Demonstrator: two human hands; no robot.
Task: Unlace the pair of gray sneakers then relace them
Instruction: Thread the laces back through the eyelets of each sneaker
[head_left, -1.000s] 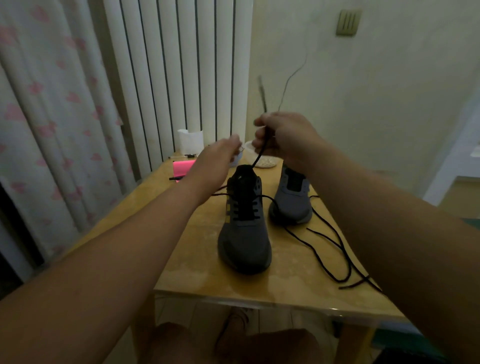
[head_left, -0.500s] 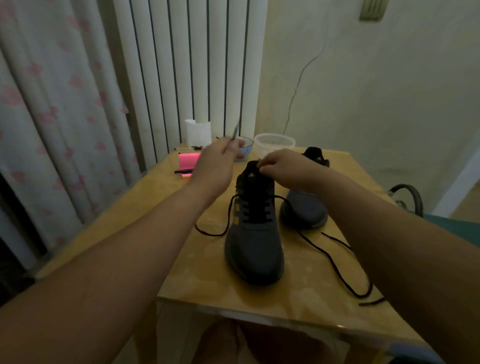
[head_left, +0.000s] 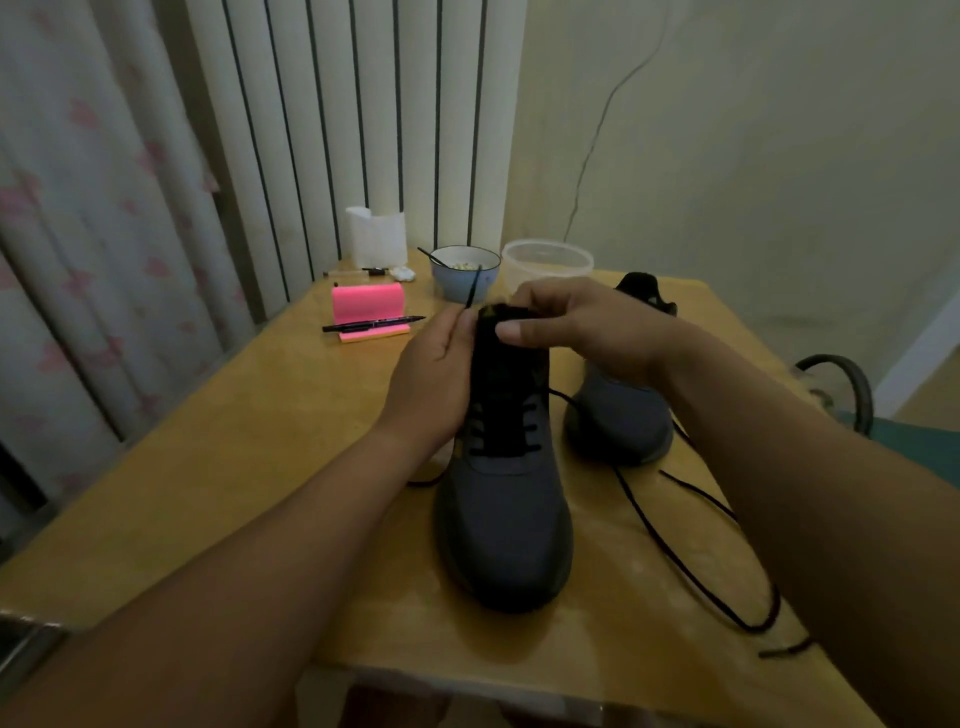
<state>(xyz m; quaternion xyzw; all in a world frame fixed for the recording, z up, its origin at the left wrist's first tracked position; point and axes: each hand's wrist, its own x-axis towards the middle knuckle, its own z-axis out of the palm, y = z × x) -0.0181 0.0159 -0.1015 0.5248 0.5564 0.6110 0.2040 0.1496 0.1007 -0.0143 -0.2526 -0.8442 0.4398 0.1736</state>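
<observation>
Relacing seems underway, the lace end (head_left: 470, 292) pinched by the left hand (head_left: 435, 376) and the near sneaker (head_left: 504, 512) gripped at its top by the right hand (head_left: 584, 326); top-eyelet threading is likely called for next.

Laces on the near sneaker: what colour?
Black: the laces on the near sneaker, head view.

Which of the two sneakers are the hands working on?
The nearer sneaker: left hand pinches its lace, right hand grips its tongue; the farther sneaker sits to its right.
</observation>
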